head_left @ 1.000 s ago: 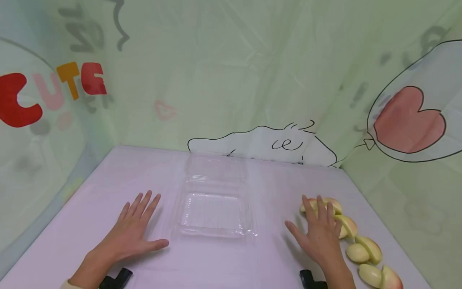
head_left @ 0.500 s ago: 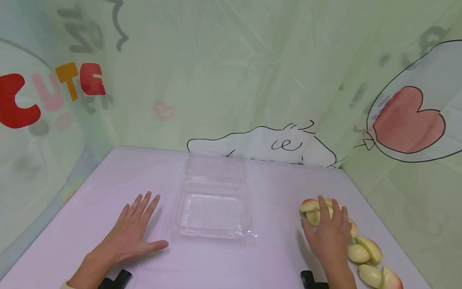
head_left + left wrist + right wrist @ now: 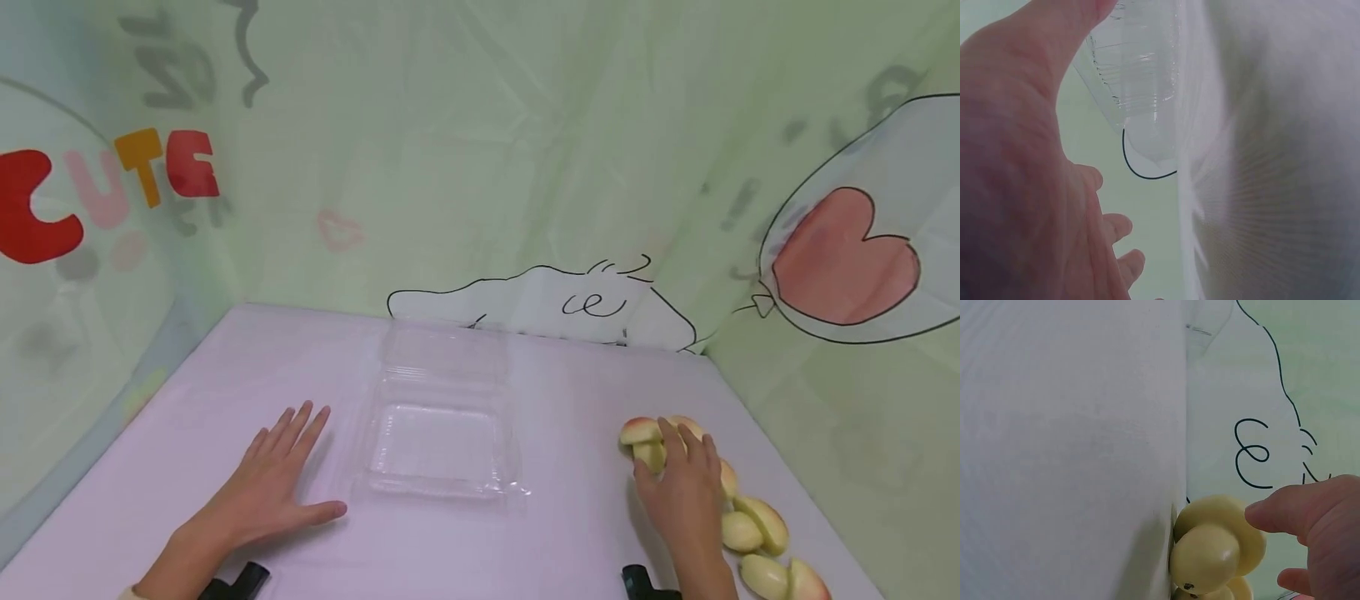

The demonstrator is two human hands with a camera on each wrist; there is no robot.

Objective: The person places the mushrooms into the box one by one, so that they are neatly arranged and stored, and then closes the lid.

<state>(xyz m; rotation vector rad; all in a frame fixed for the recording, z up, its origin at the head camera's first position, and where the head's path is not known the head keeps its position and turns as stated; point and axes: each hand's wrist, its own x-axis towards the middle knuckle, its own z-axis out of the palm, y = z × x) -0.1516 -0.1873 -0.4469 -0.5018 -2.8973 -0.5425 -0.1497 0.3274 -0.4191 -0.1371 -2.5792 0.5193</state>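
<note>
A row of pale yellow-green apple pieces with red skin (image 3: pixel 639 430) runs down the right side of the table. My right hand (image 3: pixel 682 492) hovers over the far end of that row, fingers slightly bent, holding nothing. In the right wrist view its thumb (image 3: pixel 1285 509) overlaps the edge of a rounded apple piece (image 3: pixel 1207 559) marked with a dark spot. Part of the row is hidden under the hand. My left hand (image 3: pixel 262 492) is spread flat, palm down, to the left of a clear plastic clamshell box (image 3: pixel 438 446), whose lid (image 3: pixel 446 346) lies folded back.
Pale cloth (image 3: pixel 450 558) covers the table. Green printed curtains (image 3: pixel 480 150) enclose the back and both sides. More apple pieces (image 3: pixel 765 577) lie near the front right. A black object (image 3: pixel 236 582) shows at each wrist.
My right hand has moved right and lowered over the apple pieces, its fingers drawing closer together. The left hand and the clamshell box stay in place.
</note>
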